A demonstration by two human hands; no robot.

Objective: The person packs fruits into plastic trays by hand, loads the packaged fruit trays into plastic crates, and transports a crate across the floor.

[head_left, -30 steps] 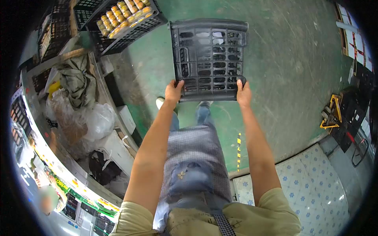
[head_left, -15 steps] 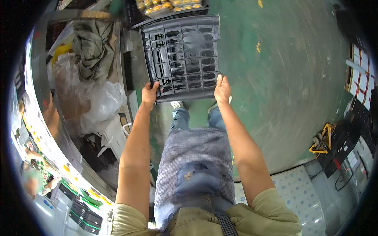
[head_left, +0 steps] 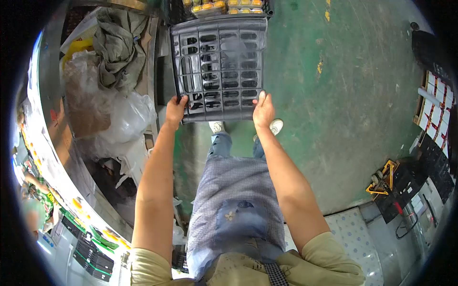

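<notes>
A black slatted plastic crate (head_left: 219,69) is held out in front of me over the floor. My left hand (head_left: 176,110) grips its near left corner, and my right hand (head_left: 263,110) grips its near right corner, thumbs on top. The fingers beneath are mostly hidden. Just beyond the far edge of the held crate stands another black crate (head_left: 183,13), with packs of orange and yellow fruit (head_left: 208,8) in it.
To the left, a bench holds grey cloth (head_left: 119,47) and clear plastic bags (head_left: 126,114). Another person (head_left: 36,190) is at the lower left. A yellow metal frame (head_left: 384,178), black sheets and white boxes (head_left: 434,107) are at the right.
The view has swung, so the bench and fruit crate now sit further right. The held crate has moved left in view and lies against the fruit crate's near side. Both hands keep their grip.
</notes>
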